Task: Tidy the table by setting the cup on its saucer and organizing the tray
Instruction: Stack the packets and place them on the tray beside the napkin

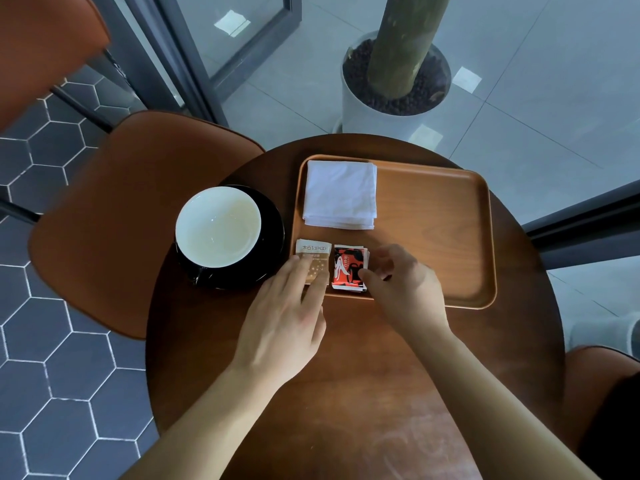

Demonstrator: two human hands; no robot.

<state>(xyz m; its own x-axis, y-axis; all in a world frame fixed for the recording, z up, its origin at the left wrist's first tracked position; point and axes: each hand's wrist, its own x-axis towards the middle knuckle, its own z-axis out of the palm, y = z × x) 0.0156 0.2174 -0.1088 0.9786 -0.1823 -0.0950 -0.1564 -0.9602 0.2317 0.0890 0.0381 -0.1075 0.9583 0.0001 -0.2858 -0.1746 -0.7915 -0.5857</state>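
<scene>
A black cup with a white inside (pixel 218 226) stands on its black saucer (pixel 270 237) at the table's left. On the wooden tray (pixel 433 237) a folded white napkin (pixel 341 194) lies at the far left corner. Two packets lie side by side at the tray's near left corner: a beige sugar packet (pixel 313 251) and a red and black packet (pixel 348 268). My left hand (pixel 287 317) rests with spread fingertips on the beige packet. My right hand (pixel 405 289) touches the right edge of the red packet with thumb and curled fingers.
The round wooden table (pixel 346 375) has brown chairs at the left (pixel 131 220) and near right (pixel 602 393). A white planter with a trunk (pixel 394 88) stands on the floor beyond the table, next to glass panels.
</scene>
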